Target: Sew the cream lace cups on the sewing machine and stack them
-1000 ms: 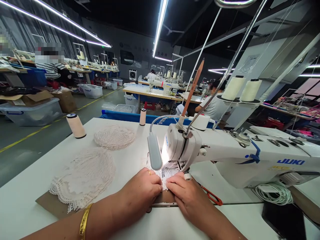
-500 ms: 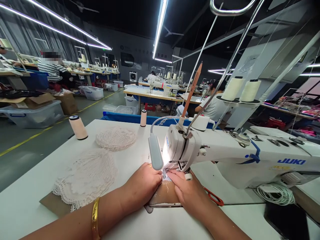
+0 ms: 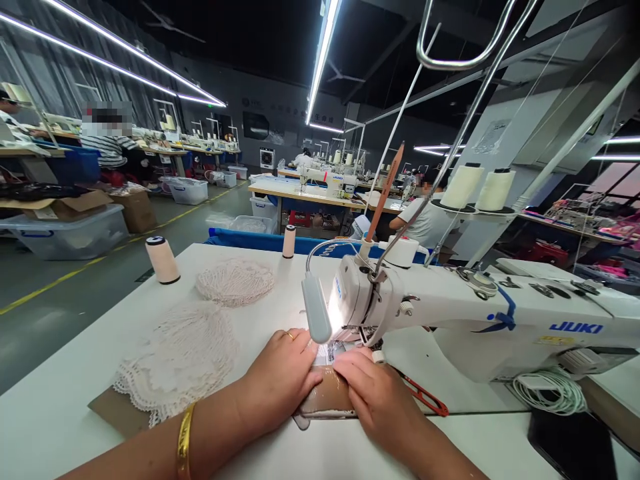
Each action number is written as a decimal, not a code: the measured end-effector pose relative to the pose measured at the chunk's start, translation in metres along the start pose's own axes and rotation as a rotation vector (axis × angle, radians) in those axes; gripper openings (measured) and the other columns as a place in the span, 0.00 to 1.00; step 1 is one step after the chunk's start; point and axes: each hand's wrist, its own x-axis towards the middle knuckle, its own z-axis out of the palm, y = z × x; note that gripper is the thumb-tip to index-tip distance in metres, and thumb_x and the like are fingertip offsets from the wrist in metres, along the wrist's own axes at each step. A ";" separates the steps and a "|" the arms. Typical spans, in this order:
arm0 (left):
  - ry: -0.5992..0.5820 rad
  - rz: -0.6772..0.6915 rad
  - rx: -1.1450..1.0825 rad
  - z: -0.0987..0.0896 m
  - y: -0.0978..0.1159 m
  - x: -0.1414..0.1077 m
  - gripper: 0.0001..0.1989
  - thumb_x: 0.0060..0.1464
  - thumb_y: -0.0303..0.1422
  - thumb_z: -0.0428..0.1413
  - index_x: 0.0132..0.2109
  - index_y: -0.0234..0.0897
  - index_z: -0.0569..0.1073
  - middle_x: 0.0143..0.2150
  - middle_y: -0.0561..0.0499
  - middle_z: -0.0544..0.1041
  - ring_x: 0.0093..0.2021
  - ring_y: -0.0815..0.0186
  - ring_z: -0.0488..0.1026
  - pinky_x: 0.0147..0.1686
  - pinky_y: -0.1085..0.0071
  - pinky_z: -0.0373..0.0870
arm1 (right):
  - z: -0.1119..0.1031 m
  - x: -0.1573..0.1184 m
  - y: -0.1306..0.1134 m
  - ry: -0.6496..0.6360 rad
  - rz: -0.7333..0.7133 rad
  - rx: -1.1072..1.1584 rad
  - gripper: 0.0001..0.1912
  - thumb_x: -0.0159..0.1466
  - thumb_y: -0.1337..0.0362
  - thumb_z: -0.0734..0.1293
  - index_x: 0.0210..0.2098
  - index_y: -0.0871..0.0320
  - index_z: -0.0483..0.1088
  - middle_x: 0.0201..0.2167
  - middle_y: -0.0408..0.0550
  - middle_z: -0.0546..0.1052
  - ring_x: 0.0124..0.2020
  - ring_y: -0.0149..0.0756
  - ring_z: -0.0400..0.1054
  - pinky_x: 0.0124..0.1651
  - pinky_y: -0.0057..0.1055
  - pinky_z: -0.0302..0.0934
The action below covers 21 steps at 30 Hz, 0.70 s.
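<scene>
In the head view, my left hand [image 3: 280, 370] rests left of the white sewing machine's [image 3: 440, 303] needle area, its fingers bent and pressed together. My right hand [image 3: 377, 383] is closed just right of the presser foot [image 3: 334, 351], fingertips close to it. Something thin and whitish lies between my fingertips, too small to name. Below the foot is a brown plate [image 3: 327, 392] with thread scraps on it. A grey lamp [image 3: 316, 310] lights the needle. Beside my right wrist lies a red-orange handled tool [image 3: 425, 397], partly covered.
Pale lace pieces [image 3: 177, 353] lie at left, partly over brown card [image 3: 113, 413], with another lace stack [image 3: 235, 281] behind. Thread cones [image 3: 163, 260] stand on the table. A cable coil [image 3: 550, 392] and black flat object [image 3: 573, 440] lie right. Co-workers sit farther back.
Both hands have drawn slightly back from the presser foot, showing more of the area around it. My left thumb sits lower. The camera view has tilted and shifted a little.
</scene>
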 end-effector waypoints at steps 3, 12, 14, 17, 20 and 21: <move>-0.123 0.040 -0.077 -0.020 0.001 -0.008 0.10 0.66 0.31 0.57 0.33 0.38 0.74 0.36 0.49 0.81 0.35 0.58 0.76 0.33 0.65 0.64 | 0.001 0.002 -0.009 0.016 -0.147 0.042 0.30 0.65 0.78 0.60 0.64 0.56 0.68 0.60 0.58 0.80 0.61 0.50 0.75 0.56 0.44 0.75; -0.093 -0.214 -0.171 -0.032 -0.026 -0.006 0.09 0.56 0.33 0.60 0.44 0.39 0.72 0.49 0.45 0.79 0.49 0.52 0.75 0.47 0.60 0.69 | 0.019 -0.004 -0.015 0.096 -0.420 0.182 0.11 0.81 0.66 0.60 0.55 0.57 0.72 0.44 0.49 0.86 0.50 0.38 0.80 0.54 0.36 0.71; -0.115 -0.248 -0.164 -0.026 -0.024 -0.006 0.07 0.58 0.34 0.59 0.43 0.39 0.71 0.49 0.44 0.78 0.49 0.52 0.75 0.48 0.58 0.70 | 0.020 -0.005 -0.017 0.112 -0.426 0.185 0.12 0.82 0.67 0.58 0.52 0.57 0.73 0.41 0.48 0.86 0.45 0.36 0.79 0.50 0.34 0.71; -0.122 -0.243 -0.100 -0.020 -0.018 -0.007 0.05 0.61 0.30 0.55 0.36 0.39 0.66 0.43 0.46 0.76 0.42 0.56 0.73 0.41 0.61 0.68 | 0.017 -0.008 -0.021 0.084 -0.412 0.170 0.10 0.81 0.67 0.60 0.51 0.56 0.73 0.38 0.45 0.84 0.39 0.34 0.77 0.45 0.34 0.68; -0.085 -0.193 -0.053 -0.015 -0.015 -0.008 0.11 0.62 0.25 0.51 0.32 0.40 0.59 0.38 0.48 0.73 0.36 0.59 0.70 0.35 0.64 0.63 | 0.012 -0.011 -0.023 0.007 -0.397 0.172 0.07 0.79 0.68 0.63 0.47 0.54 0.73 0.35 0.43 0.82 0.36 0.34 0.74 0.41 0.34 0.64; -0.052 -0.173 -0.059 -0.013 -0.014 -0.008 0.11 0.61 0.24 0.50 0.31 0.40 0.58 0.37 0.48 0.72 0.35 0.60 0.69 0.34 0.65 0.62 | 0.010 -0.012 -0.024 -0.017 -0.388 0.186 0.07 0.78 0.68 0.63 0.45 0.53 0.72 0.33 0.42 0.81 0.34 0.33 0.73 0.39 0.34 0.63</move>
